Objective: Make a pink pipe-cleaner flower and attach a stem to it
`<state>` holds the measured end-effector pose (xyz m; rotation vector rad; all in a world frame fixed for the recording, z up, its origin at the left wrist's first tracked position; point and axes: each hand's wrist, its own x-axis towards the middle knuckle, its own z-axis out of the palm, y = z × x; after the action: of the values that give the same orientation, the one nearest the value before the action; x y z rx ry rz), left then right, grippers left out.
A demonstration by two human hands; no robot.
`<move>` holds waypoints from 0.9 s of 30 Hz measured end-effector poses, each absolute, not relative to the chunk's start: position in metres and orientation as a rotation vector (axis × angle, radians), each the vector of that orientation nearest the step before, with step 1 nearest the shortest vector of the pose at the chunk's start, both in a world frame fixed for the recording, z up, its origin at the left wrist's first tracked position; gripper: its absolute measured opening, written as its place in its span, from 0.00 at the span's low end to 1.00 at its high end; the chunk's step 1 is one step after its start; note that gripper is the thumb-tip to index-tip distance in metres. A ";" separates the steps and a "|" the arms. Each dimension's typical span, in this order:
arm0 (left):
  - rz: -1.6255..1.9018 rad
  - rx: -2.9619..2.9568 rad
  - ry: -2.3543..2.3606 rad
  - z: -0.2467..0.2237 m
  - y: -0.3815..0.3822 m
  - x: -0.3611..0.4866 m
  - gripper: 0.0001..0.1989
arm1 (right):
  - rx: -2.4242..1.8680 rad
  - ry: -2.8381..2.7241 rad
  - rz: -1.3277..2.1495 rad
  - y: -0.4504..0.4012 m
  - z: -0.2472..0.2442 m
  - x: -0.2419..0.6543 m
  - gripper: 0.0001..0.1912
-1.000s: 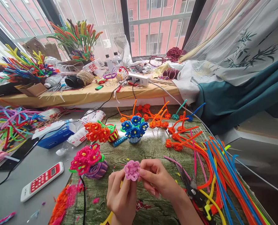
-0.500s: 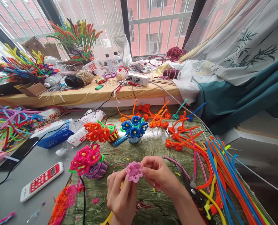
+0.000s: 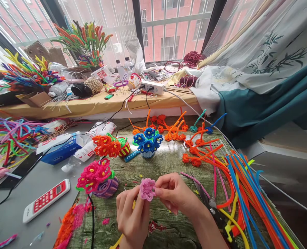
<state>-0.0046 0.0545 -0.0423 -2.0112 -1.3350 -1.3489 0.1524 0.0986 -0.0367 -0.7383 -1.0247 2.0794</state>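
Observation:
Between my hands is a pink pipe-cleaner flower (image 3: 147, 189), its looped petals turned up toward me. My left hand (image 3: 133, 214) grips it from below, fingers closed around its underside. At the right edge of the petals, the thumb and index finger of my right hand (image 3: 178, 193) pinch a petal. A yellow length, partly hidden, shows beneath my left hand. Just beyond stand small pots of finished flowers: magenta ones (image 3: 95, 175), orange ones (image 3: 107, 145) and blue ones (image 3: 148, 140).
Black-handled pliers (image 3: 211, 207) lie right of my right arm, beside long orange and blue pipe cleaners (image 3: 242, 193). Orange flowers on stems (image 3: 194, 152) spread behind. A red-and-white calculator-like remote (image 3: 46, 200) and a blue box (image 3: 62, 148) are at left. A white power strip (image 3: 152, 88) sits on the sill.
Both hands stay almost in place. The flower has turned slightly, and my right fingers have shifted a little on its right petal.

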 end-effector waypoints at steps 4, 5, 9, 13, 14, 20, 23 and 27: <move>-1.338 -2.014 -1.323 -0.044 0.055 -0.006 0.06 | -0.722 -1.037 2.086 0.098 -0.034 0.153 0.18; -1.338 -2.016 -1.323 -0.044 0.055 -0.006 0.07 | -0.717 -1.035 2.075 0.098 -0.034 0.152 0.17; -1.351 -2.029 -1.336 -0.043 0.054 -0.003 0.07 | -0.693 -1.002 2.020 0.096 -0.032 0.150 0.17; -1.397 -2.016 -1.381 -0.043 0.053 0.002 0.07 | -0.659 -0.934 2.000 0.094 -0.030 0.146 0.15; -1.409 -2.009 -1.393 -0.043 0.053 0.003 0.07 | -0.654 -0.916 2.001 0.093 -0.029 0.146 0.15; -1.450 -2.032 -1.433 -0.046 0.050 0.008 0.07 | -0.626 -0.803 2.002 0.090 -0.026 0.143 0.14; -1.450 -2.057 -1.427 -0.047 0.049 0.008 0.08 | -0.615 -0.786 1.990 0.089 -0.026 0.143 0.13; -1.456 -2.060 -1.415 -0.046 0.049 0.008 0.09 | -0.580 -0.767 1.986 0.089 -0.027 0.142 0.11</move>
<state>0.0075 0.0485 -0.0463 -2.0596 -1.4151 -1.4560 0.1423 0.0888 -0.0266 -0.5796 -0.7672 1.9864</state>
